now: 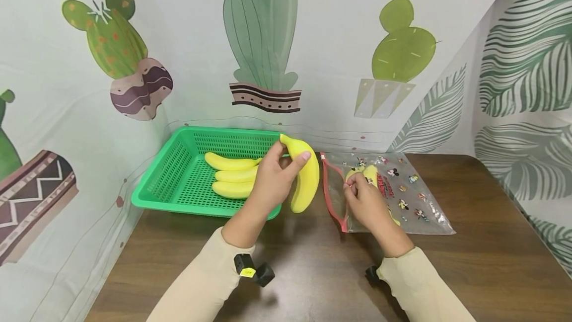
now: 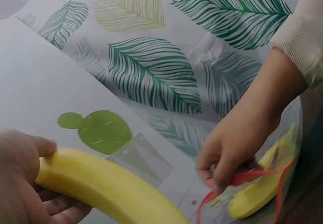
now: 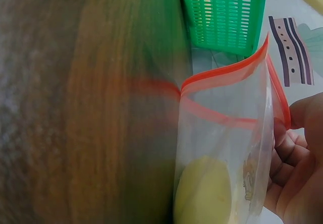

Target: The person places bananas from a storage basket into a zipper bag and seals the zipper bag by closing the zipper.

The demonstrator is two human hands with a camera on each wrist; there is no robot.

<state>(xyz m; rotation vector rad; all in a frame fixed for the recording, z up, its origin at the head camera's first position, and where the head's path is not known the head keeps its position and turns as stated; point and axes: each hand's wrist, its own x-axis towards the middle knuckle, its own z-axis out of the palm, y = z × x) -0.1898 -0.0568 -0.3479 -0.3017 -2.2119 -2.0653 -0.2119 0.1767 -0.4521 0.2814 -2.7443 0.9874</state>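
A yellow banana [image 1: 306,183] hangs in the air between the basket and the bag, its upper end pinched by the left hand [image 1: 275,175]. In the left wrist view the thumb lies over the banana [image 2: 111,183] and the fingers pass beneath it. My right hand [image 1: 366,200] pinches the red zip edge [image 3: 282,103] of a clear printed zip bag [image 1: 415,198], holding its mouth apart. Inside the bag lies yellow fruit, partly covered by the right hand; one rounded end [image 3: 204,191] shows through the plastic.
A green plastic basket [image 1: 174,206] stands at the left, with several bananas [image 1: 234,176] inside, partly behind the left arm. The brown wooden table [image 1: 313,272] meets a cactus-printed cloth backdrop [image 1: 192,29] at its back edge.
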